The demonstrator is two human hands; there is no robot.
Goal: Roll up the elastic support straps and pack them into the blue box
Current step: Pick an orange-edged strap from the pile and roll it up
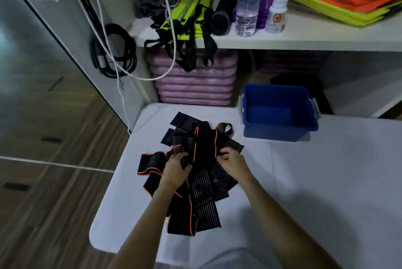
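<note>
1. A tangled heap of black ribbed elastic support straps with orange edging (195,171) lies on the near left part of a white tabletop (315,181). The bands overlap too much for a sure count; there seem to be at least four or five, and none looks rolled.
2. The left hand (177,168) has its fingers curled into the heap, gripping the edge of one band. The right hand (231,160) pinches another edge just across from it, so both hands are closed on strap fabric.
3. This looks like the opening step: sorting one strap out of the pile. The next move calls for pulling a single band free, laying it straight and rolling it from one end.
4. One open blue plastic box (280,129) stands on the table beyond the heap, to the right, apart from it. Nothing shows inside it.
5. Behind, a white shelf (304,40) holds one clear water bottle (248,1), one small white pill bottle (277,13) and some yellow-green gear with black webbing (191,16).
</note>
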